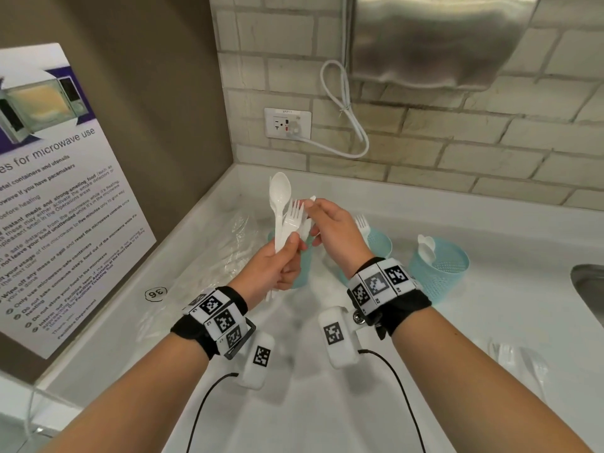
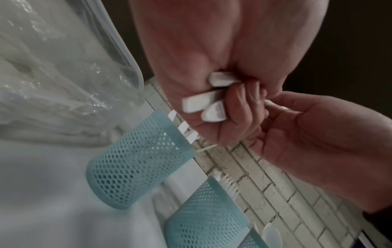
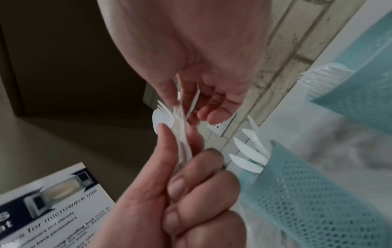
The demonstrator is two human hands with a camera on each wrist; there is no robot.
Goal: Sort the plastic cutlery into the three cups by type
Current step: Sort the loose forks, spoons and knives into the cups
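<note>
My left hand (image 1: 291,243) grips a bundle of white plastic cutlery by the handles: a spoon (image 1: 280,191), a fork (image 1: 295,210) and a knife (image 1: 307,227). The handle ends (image 2: 203,102) stick out below its curled fingers. My right hand (image 1: 310,210) pinches the knife near its tip, still inside the bundle. Three teal mesh cups stand behind. The left cup (image 1: 302,268) holds knives (image 3: 248,154), the middle cup (image 1: 379,243) forks (image 1: 362,221), the right cup (image 1: 439,269) spoons (image 1: 426,246).
A crumpled clear plastic bag (image 1: 235,243) lies left of the cups on the white counter (image 1: 294,403). More wrapped cutlery (image 1: 523,358) lies at the right. A steel sink (image 1: 588,289) sits at the right edge. A microwave notice (image 1: 65,191) leans on the left wall.
</note>
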